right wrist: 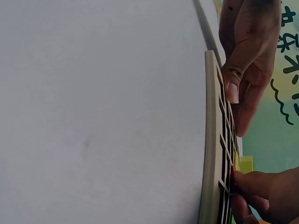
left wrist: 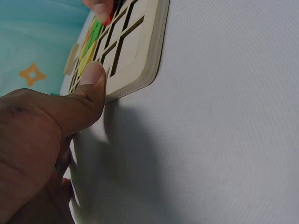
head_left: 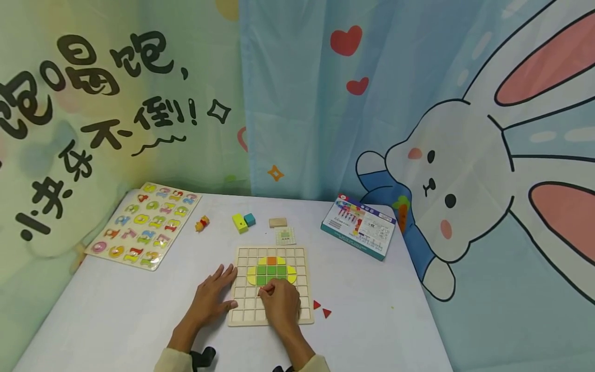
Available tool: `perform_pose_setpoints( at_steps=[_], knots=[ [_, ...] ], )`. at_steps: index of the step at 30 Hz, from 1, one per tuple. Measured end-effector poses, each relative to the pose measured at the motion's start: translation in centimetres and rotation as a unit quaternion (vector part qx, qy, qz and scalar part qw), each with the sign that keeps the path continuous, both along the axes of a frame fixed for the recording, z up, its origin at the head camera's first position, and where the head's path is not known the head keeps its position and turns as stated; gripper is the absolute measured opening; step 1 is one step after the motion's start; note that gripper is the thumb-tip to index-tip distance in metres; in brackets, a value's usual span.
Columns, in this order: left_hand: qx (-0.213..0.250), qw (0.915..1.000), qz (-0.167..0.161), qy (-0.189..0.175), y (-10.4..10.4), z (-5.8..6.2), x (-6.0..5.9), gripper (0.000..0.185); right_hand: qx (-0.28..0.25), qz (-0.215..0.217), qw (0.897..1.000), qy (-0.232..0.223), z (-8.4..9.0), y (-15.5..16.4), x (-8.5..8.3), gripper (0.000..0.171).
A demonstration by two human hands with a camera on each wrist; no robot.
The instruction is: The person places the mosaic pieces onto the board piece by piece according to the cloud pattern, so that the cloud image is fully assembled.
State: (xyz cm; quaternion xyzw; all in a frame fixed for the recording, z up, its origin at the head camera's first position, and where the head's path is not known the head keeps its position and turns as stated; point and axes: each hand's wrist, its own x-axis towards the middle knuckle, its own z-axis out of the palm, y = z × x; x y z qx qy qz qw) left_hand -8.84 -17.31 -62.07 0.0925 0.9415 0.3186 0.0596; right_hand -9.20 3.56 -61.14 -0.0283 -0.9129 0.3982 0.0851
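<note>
A wooden grid board [head_left: 245,313] lies on the table. Green squares [head_left: 271,269], an orange square [head_left: 271,261] and yellow pieces [head_left: 251,279] with rounded edges fill some cells in its upper half. My left hand [head_left: 211,296] rests along the board's left side, fingers extended and thumb [left wrist: 93,74] on the rim. Over the cells just below the green squares, my right hand [head_left: 282,305] pinches a small red piece [left wrist: 108,19] between thumb and fingertips, close to the grid. The fingers cover most of that piece. Two red triangles [head_left: 327,313] lie just right of the board.
Behind the board are a small pattern card [head_left: 285,236], a flat wooden piece [head_left: 278,222], a yellow-green block [head_left: 239,223] and a blue block [head_left: 249,219]. A toy figure [head_left: 202,223] and a picture board [head_left: 144,222] stand at left, a box [head_left: 358,226] at back right.
</note>
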Motion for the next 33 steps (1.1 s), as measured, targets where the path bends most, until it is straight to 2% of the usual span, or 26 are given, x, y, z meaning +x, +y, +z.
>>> perform_pose_setpoints(
  at_steps=[6,17,23,33],
  knots=[
    [-0.004,1.0,0.001,-0.001,0.0,0.0,0.1,0.093,0.017,-0.006,0.999,-0.027,-0.3,-0.3,-0.3,0.023],
    [-0.001,1.0,-0.001,-0.002,-0.3,-0.5,0.1,0.093,0.068,0.001,0.997,-0.021,0.3,-0.4,-0.3,0.029],
    [-0.001,1.0,-0.003,-0.005,-0.2,-0.6,0.1,0.094,0.064,0.009,0.998,-0.027,0.7,0.1,0.0,0.028],
    [0.005,1.0,-0.004,0.003,-0.1,-0.3,-0.1,0.093,0.035,0.041,0.998,-0.034,0.8,1.0,-0.3,0.016]
  ],
)
